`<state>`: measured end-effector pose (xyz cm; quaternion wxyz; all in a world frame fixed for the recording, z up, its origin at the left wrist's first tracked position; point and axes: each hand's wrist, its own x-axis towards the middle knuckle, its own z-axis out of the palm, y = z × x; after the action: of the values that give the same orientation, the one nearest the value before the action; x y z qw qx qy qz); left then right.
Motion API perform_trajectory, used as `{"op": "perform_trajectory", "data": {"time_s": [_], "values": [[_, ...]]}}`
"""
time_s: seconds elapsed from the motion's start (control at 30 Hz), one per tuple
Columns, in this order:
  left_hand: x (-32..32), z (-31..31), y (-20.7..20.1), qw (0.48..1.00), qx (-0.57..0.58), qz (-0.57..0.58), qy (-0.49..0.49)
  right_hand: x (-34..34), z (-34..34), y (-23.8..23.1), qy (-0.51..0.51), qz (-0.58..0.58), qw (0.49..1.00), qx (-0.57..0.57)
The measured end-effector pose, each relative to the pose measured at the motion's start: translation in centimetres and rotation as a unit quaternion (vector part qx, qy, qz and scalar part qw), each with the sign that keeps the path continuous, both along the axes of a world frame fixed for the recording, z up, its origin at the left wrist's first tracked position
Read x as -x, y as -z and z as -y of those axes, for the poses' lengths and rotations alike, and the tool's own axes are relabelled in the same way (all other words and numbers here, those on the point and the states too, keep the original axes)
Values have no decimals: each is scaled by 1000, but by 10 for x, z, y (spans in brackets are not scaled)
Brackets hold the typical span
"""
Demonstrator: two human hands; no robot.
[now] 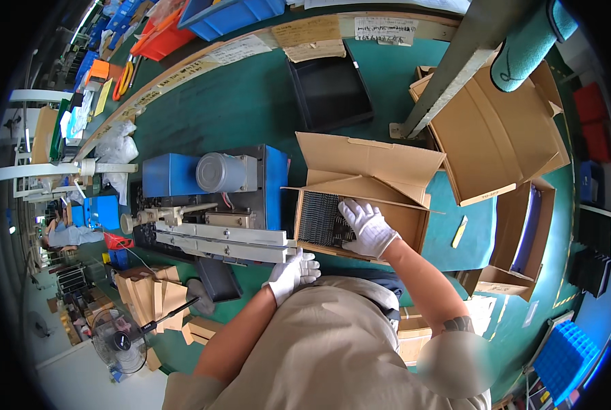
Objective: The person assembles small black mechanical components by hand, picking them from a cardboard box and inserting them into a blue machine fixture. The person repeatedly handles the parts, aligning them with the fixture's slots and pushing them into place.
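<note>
My right hand, in a white glove, lies over dark, ridged parts packed in rows in the left side of an open cardboard box. Its fingers are spread on the parts; what lies under the palm is hidden. My left hand, gloved too, is by the right end of a pale metal rail. Its thumb points up beside the rail's end and its fingers stretch loosely to the right, with nothing visible in them. The rail belongs to a blue bench machine with a grey round canister on top.
A black tray lies on the green table behind the box. Another dark tray is below the rail. Larger cardboard boxes stand at right, near a metal post. A fan stands at lower left.
</note>
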<state>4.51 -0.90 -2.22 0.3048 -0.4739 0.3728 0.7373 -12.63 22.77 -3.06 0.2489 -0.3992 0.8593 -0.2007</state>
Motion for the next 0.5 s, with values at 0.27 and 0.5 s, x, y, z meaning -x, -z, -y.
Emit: {"op": "perform_trajectory", "data": {"time_s": [0.27,0.5], "values": [[5,-5,-10,1000,23,9,-8,-7,-4,25,-35,-58,998,-11],[-1,-3,-6,999,33,6,4,-8,3,5,-53,-70,995,-46]]}}
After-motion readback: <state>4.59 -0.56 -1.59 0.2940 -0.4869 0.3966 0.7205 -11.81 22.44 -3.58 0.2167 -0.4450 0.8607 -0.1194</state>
